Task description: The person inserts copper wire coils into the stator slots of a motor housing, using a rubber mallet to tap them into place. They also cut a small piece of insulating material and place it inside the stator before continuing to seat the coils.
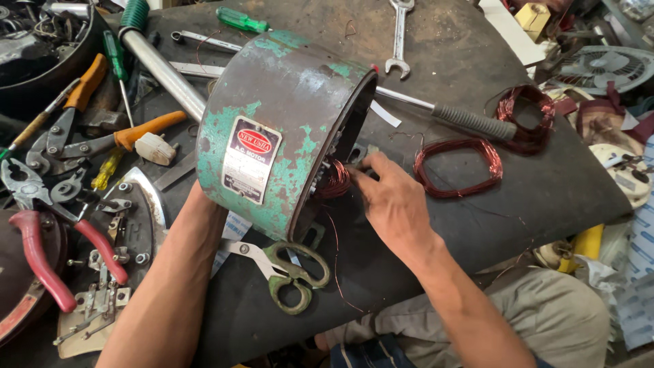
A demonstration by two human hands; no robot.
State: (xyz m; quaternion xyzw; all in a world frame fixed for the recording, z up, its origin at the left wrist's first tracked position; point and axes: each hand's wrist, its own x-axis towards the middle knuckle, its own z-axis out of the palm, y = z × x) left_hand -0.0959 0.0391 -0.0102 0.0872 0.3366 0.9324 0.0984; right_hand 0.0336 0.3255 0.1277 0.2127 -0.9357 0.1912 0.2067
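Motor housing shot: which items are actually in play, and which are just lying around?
In play:
- green motor housing, steadied by left hand
- copper winding at its open end, under right hand

Lying about:
- scissors
- loose copper coils
- spanner
- red-handled pliers
- green screwdriver

Even, soft daylight, faint shadows; sharp centre (edges bowed by wide lens)

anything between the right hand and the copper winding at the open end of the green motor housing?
Nothing visible. The right hand is already at the mouth of the worn green metal motor housing, fingertips at the reddish copper wire winding. The left hand is hidden behind the housing.
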